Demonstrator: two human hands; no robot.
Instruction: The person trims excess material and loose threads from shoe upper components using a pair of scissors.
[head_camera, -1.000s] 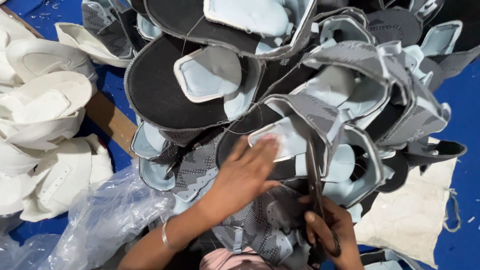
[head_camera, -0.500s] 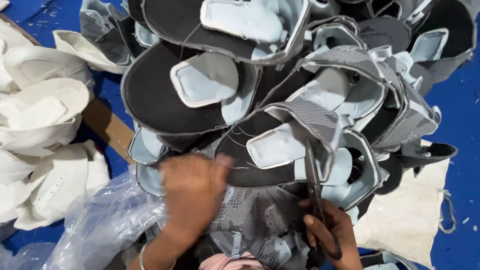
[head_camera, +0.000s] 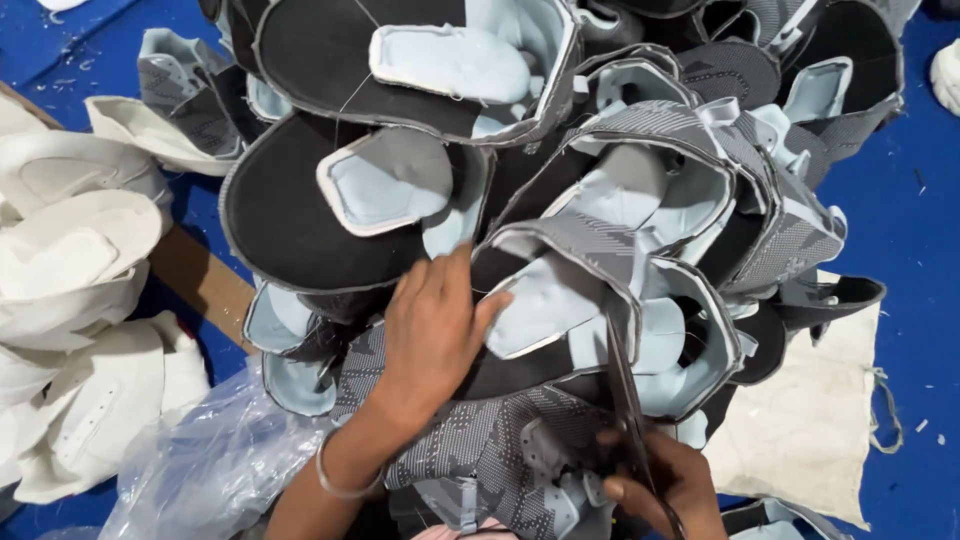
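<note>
Overhead view of a heap of dark grey shoe uppers (head_camera: 600, 200) with pale blue linings, piled on a blue counter (head_camera: 920, 200). The left hand (head_camera: 435, 335) lies flat on the near side of the heap, fingers spread and extended, palm pressed against one grey upper with a light blue tongue piece (head_camera: 545, 300); nothing is clasped in it, and a thin metal bangle (head_camera: 335, 480) circles the wrist. The right hand (head_camera: 665, 485), low at the frame's bottom edge, is closed around the handles of a pair of scissors (head_camera: 625, 400), whose dark blades point upward into the heap, just beside the upper under the left hand. Whether the blades touch the fabric cannot be told. A patterned grey upper (head_camera: 480, 440) lies nearest the person, between the two forearms. To the left, well apart from the hands, sits a stack of white shoe uppers (head_camera: 70, 270), with a strip of brown cardboard (head_camera: 200, 280) beside it and a crumpled clear plastic bag (head_camera: 200, 470) below. A cream cloth (head_camera: 810, 420) lies at the right, partly under the heap.
</note>
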